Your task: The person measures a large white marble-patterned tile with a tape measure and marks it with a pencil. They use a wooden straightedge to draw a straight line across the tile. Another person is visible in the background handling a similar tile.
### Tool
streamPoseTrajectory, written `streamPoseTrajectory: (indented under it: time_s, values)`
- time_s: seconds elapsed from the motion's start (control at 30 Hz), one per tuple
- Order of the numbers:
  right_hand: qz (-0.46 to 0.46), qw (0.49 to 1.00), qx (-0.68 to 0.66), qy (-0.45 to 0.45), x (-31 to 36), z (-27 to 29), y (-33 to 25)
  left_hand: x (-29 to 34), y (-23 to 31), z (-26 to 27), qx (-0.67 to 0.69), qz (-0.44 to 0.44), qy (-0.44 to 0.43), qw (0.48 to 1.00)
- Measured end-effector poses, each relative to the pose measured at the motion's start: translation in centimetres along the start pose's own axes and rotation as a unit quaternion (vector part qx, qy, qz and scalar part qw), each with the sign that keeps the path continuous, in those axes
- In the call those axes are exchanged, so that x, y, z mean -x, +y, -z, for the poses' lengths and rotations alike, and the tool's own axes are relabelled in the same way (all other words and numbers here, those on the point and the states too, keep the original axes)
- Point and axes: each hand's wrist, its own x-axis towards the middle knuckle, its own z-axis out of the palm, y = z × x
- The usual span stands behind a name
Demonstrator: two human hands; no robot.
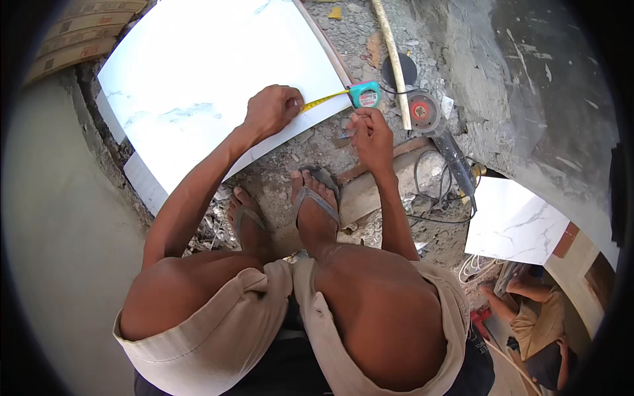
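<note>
A large white marbled tile [218,72] lies in front of me. My left hand [273,111] rests on it, its fingers closed on the yellow blade of a tape measure [365,95]. The teal case sits at the tile's right corner, with the short blade drawn out toward my left hand. Just below the case is my right hand [371,140], thumb and fingers pinched together. A thin bluish piece shows beside those fingers, too small to name. Whether the right fingertips touch the case is unclear.
An angle grinder [456,158] with its cord lies on rubble at right, near a pale stick [394,63] and a dark disc [400,71]. Another marbled tile [515,221] lies beyond. Cardboard boxes [82,36] stand far left. Another person [538,323] sits at lower right.
</note>
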Motion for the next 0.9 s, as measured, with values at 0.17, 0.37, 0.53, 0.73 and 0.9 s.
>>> streamPoseTrajectory:
  time_s: [0.17, 0.37, 0.53, 0.73, 0.9]
  values:
    - [0.018, 0.998, 0.060, -0.028, -1.2, -0.9, -0.9, 0.2, -1.6, 0.4, 0.012, -0.003, 0.019, 1.000]
    - [0.223, 0.959, 0.172, -0.036, -1.6, -3.4, -2.1, -0.6, -1.7, 0.0, 0.017, -0.016, 0.019, 1.000]
    - [0.270, 0.947, 0.172, -0.039, -2.5, -4.4, -2.8, -1.5, -1.7, 1.5, -0.008, -0.023, -0.052, 0.998]
    - [0.324, 0.931, 0.168, 0.004, -3.7, -5.2, -3.6, -1.8, -1.3, 2.0, -0.013, -0.022, -0.080, 0.996]
    - [0.282, 0.940, 0.189, -0.025, -5.0, -4.4, -2.3, -1.3, -2.1, 0.9, 0.013, -0.048, -0.029, 0.998]
